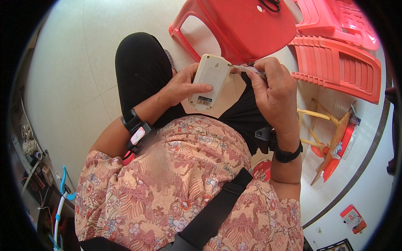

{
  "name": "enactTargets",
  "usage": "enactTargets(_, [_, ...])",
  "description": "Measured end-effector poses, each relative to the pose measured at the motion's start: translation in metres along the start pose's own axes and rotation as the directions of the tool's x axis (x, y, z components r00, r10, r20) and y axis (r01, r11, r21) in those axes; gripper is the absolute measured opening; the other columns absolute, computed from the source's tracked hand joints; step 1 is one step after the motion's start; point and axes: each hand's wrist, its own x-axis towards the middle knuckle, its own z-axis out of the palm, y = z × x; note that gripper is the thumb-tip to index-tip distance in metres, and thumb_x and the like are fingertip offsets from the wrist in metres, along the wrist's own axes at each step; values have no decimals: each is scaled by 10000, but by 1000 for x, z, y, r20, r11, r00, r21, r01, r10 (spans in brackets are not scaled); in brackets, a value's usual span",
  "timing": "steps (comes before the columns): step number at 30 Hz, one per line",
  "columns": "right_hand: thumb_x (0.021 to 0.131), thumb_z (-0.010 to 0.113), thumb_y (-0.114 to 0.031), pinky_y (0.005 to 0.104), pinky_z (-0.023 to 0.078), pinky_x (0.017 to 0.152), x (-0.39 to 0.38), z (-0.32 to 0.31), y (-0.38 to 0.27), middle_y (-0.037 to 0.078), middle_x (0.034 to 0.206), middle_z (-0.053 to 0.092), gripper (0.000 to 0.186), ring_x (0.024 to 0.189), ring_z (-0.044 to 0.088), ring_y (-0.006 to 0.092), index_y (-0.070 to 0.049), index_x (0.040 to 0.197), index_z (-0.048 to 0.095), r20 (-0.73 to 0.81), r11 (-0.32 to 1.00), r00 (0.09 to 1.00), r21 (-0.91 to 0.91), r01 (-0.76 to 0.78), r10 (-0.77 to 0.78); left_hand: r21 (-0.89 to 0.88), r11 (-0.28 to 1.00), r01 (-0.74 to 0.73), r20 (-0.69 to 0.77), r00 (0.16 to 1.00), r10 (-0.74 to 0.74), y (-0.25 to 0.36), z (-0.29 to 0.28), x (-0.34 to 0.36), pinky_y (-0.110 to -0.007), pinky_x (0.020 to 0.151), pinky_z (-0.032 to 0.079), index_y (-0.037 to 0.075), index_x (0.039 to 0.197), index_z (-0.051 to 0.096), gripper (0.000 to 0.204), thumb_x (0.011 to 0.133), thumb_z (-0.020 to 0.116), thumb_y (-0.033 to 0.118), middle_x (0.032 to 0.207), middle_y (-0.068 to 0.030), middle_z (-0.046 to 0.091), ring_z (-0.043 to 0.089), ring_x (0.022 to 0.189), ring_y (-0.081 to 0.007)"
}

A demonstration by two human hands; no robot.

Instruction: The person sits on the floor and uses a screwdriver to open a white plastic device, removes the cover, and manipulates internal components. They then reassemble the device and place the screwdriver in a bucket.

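My left hand (183, 87) grips a white rectangular plastic casing (209, 77) above my lap, its thumb across the flat face. The casing has a keyhole-shaped slot near its far end, small holes at its corners and a dark label with a barcode at its near end. What kind of device it is I cannot tell. In my right hand (271, 90) is a slim screwdriver (245, 68) with a clear handle, pinched between thumb and fingers. Its tip meets the casing's far right corner, at a corner hole. The fingers of my left hand under the casing are hidden.
Just beyond my hands stands a red plastic stool (247, 29) with a black looped object (271, 5) on top. Stacked red plastic chairs (335, 69) are at the far right. A tipped wooden stool (331, 142) lies to the right. Cluttered shelves (37, 180) line the left.
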Motion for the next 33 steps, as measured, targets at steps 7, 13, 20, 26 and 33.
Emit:
enactTargets(7, [829,685,-77,421,412,629,-1,4,-1,132,708,552,188,643,528,356,-50,834,499,11,1000,1000,-12,24,-24,3,1000,17,-2,1000,-17,0,-1,0,-319,902,525,-17,1312,500,624,810,784,220,1155,-108,651,645,1029,-169])
enactTargets(13, [821,676,-59,420,412,671,1,6,0,124,746,527,191,706,539,335,-55,842,487,26,989,990,-57,137,-136,-3,1000,14,-5,1000,-14,-2,-2,0,-320,898,530,-9,1319,499,608,819,774,198,1154,-104,652,648,1024,-168])
enactTargets(20, [820,676,-39,409,398,667,0,5,-3,118,736,533,204,699,540,326,-50,835,472,26,991,994,-81,103,-102,-7,1000,23,-18,1000,-23,-2,-2,1,-324,890,535,-32,1317,479,605,823,775,153,1141,-116,640,642,1026,-180])
enactTargets(26, [815,675,-27,409,394,666,0,6,-4,117,736,525,204,698,538,324,-46,830,473,16,991,994,-78,112,-111,27,1000,12,-10,1000,-12,-2,-2,1,-330,893,533,4,1350,486,621,824,764,181,1161,-101,652,645,1034,-169])
enactTargets(33, [811,671,-19,410,395,672,-2,5,-1,120,741,518,200,701,536,328,-49,828,474,18,990,992,-60,127,-126,33,999,23,-10,1000,-23,-2,-3,1,-328,894,530,3,1341,499,609,821,764,180,1152,-98,656,645,1029,-167])
